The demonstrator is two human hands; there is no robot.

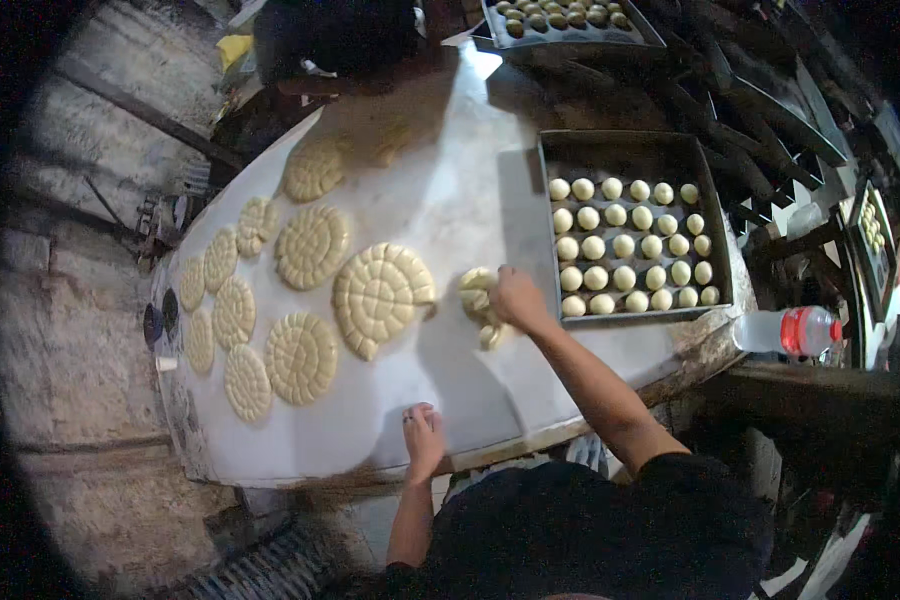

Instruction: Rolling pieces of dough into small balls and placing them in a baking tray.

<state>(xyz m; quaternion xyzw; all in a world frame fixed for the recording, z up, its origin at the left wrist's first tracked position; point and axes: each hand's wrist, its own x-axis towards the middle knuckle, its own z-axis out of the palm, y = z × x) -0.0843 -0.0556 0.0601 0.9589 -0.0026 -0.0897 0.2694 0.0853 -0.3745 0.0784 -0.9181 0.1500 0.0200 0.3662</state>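
My right hand reaches over the white table, its fingers closed on the edge of a small clump of pale dough pieces. Part of this dough is hidden behind the hand. My left hand is near the front edge, loosely curled, with no object visible in it. Left of the clump lies a large round of scored dough, divided into segments, with a gap at its lower right rim. Beside the right hand stands a dark metal tray holding rows of small dough balls.
Several more scored dough rounds cover the left part of the table. A water bottle with a red label is at the right edge. Another tray of dough balls sits at the back, near a dark-clothed person.
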